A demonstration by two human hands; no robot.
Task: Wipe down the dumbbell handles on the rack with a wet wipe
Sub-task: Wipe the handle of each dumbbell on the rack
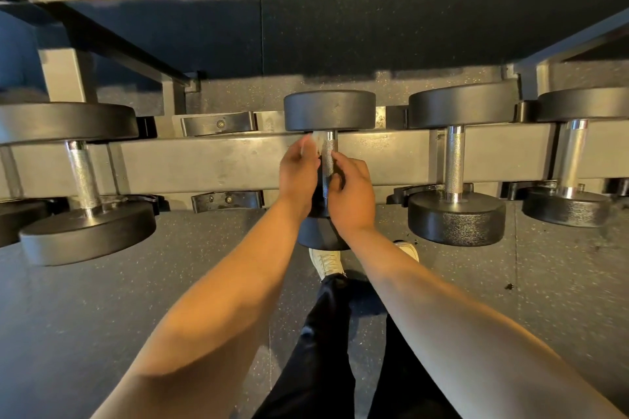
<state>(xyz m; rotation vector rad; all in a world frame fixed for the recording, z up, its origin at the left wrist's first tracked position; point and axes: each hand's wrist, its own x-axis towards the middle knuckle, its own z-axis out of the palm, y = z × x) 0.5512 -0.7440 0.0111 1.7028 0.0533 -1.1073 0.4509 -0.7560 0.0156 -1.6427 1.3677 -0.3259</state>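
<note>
L hand (299, 173) pinches 1 wipe (316, 139) (R hand (352, 196) grips 1 handle (328, 160)).

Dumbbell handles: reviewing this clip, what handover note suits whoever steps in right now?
Left grip pinches the wet wipe at the top of the middle handle.
Right grip curls round that handle lower down.
That dumbbell rests on the rack.
Done: this handle's wipe seems begun.
Left: finish it, then check the left handle, the right handle and the far-right handle. Whether those were wiped cannot be told.
</note>
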